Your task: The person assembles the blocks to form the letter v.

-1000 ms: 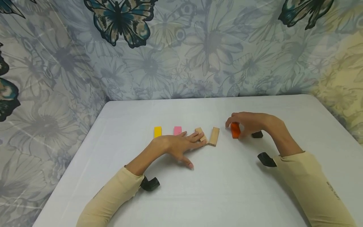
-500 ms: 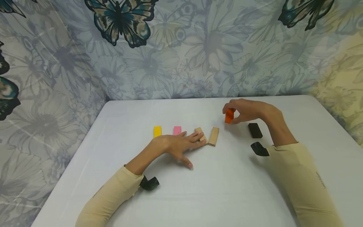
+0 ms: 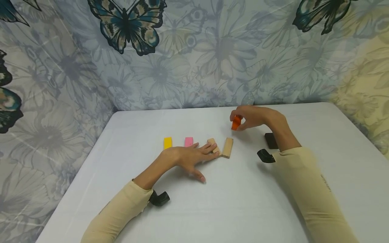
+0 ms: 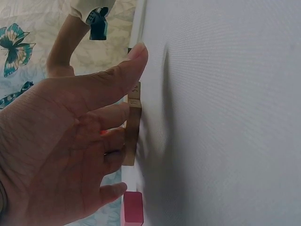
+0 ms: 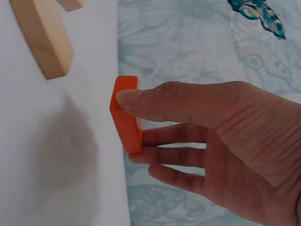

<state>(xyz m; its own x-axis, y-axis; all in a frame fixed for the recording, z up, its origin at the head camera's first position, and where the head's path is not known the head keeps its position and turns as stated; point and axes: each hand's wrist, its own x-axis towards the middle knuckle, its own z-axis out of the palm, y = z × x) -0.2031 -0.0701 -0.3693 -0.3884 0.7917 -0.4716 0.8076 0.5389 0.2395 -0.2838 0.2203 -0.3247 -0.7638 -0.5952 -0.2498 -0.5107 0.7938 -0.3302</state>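
My right hand (image 3: 252,116) pinches an orange block (image 3: 236,123) between thumb and fingers, over the far part of the table. In the right wrist view a shadow lies on the white surface beside the orange block (image 5: 126,125). My left hand (image 3: 192,161) is spread with its fingers straight, fingertips at the left one of two plain wooden blocks (image 3: 211,141). The other wooden block (image 3: 228,147) leans toward it, their near ends meeting in a V. A pink block (image 3: 188,141) shows just beyond the left hand, its near part hidden.
Left of the pink block is a yellow block (image 3: 167,142), partly behind the left wrist. A black block (image 3: 270,140) lies by the right forearm, which covers part of it. The white table (image 3: 231,209) ends at a flowered, butterfly-patterned backdrop (image 3: 225,60).
My right hand has lifted the orange block from its spot near the black block and carried it away from me and to the left. My left hand has stayed in place.
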